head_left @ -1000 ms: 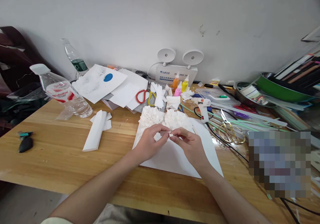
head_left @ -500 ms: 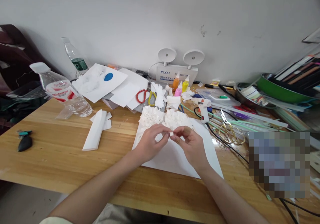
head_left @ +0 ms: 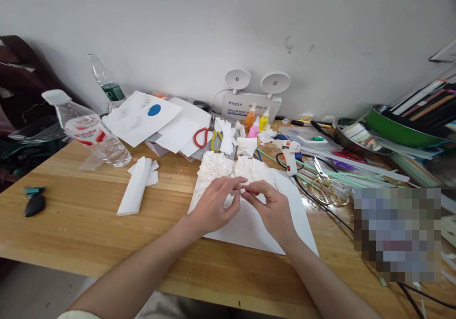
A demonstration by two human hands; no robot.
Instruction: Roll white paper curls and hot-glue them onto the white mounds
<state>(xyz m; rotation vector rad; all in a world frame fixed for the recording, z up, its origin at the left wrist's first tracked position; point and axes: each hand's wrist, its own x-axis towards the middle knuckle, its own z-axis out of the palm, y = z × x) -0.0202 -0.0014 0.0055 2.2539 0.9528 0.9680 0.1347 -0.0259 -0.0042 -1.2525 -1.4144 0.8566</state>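
Note:
My left hand [head_left: 215,204] and my right hand [head_left: 268,207] meet fingertip to fingertip over a white sheet of paper [head_left: 249,224] on the wooden table [head_left: 85,224]. Between thumbs and forefingers they pinch a small white paper piece [head_left: 240,190], both hands closed on it. Just beyond the fingers, two clumps of white crumpled paper flowers [head_left: 233,167] sit on the far end of the sheet.
A folded white strip [head_left: 137,186] lies left of the sheet, with two water bottles [head_left: 90,131] behind it. A glue gun [head_left: 290,157], gold scissors [head_left: 326,186], red scissors [head_left: 201,137], paint bottles [head_left: 257,119] and loose papers crowd the back. A blurred patch is at the right.
The hands stay in place. Their fingers have shifted slightly, working the small white piece between them, and the left fingers now stretch a little further over it.

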